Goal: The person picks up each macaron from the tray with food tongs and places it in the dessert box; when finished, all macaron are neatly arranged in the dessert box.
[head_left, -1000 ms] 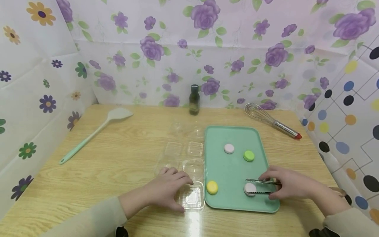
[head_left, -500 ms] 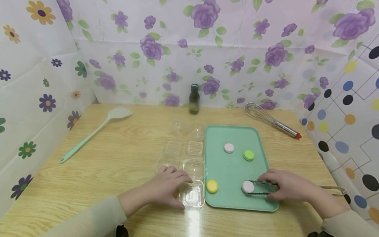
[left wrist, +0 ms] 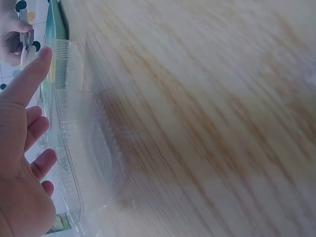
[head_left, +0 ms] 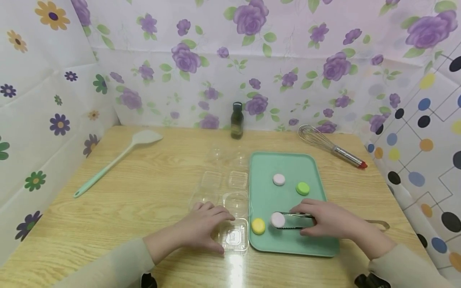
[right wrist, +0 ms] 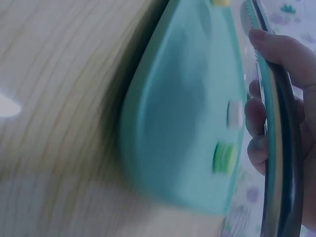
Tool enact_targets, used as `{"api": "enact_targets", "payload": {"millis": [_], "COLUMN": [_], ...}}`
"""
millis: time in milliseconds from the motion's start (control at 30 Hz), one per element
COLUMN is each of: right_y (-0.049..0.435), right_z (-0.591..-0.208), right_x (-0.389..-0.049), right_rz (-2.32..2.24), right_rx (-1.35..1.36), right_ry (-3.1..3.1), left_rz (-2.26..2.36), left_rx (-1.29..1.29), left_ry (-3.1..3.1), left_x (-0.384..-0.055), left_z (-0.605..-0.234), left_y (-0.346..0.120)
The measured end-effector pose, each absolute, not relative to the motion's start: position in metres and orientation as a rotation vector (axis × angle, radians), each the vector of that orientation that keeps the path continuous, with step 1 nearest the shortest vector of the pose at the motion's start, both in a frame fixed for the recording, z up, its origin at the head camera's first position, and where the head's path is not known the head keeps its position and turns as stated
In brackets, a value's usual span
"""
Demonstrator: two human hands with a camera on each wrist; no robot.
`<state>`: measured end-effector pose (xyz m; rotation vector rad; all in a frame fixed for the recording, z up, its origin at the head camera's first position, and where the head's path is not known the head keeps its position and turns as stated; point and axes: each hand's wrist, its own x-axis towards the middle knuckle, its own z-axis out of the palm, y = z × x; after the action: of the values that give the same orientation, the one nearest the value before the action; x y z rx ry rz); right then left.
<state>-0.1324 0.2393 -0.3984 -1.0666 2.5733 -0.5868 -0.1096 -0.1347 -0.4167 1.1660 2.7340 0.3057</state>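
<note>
My right hand (head_left: 329, 220) grips metal tongs (right wrist: 284, 148) above the green tray (head_left: 288, 244). Between the tongs' tips sits a pale pink macaron (head_left: 277, 220), just right of a yellow macaron (head_left: 258, 226). Farther back on the tray lie another pale pink macaron (head_left: 279, 179) and a green macaron (head_left: 303, 188). Left of the tray, a clear plastic container (head_left: 235, 240) stands on the table. My left hand (head_left: 201, 228) is at its left side with fingers loosely bent; the left wrist view shows the palm beside the clear wall. Whether the fingertips press on it is hard to tell.
More clear plastic compartments and lids (head_left: 211, 180) extend behind the left hand. A dark bottle (head_left: 236, 122) stands at the back. A whisk (head_left: 333, 148) lies back right, and a pale green spatula (head_left: 119, 160) lies on the left. Patterned cloths surround the wooden table (head_left: 162, 172).
The tongs have closed on the front pale pink macaron. My right hand has carried it left across the tray, near the yellow macaron. My left hand has stayed in place.
</note>
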Motion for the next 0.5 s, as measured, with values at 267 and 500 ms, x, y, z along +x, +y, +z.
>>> {"api": "enact_targets", "payload": {"millis": [267,500], "right_y": [0.192,0.165], "right_z": [-0.394,-0.398], "right_x": [-0.130,-0.126], "right_rz": [-0.586,-0.554], "right_rx": [-1.322,-1.317], "right_ry": [2.552,2.528], "left_rz": [0.333,0.373], "left_rx": [1.162,1.148], "left_ry": [2.742,2.732], "left_x": [-0.110,-0.109], "left_z": [-0.419,-0.417], "left_y": [-0.136,-0.136]}}
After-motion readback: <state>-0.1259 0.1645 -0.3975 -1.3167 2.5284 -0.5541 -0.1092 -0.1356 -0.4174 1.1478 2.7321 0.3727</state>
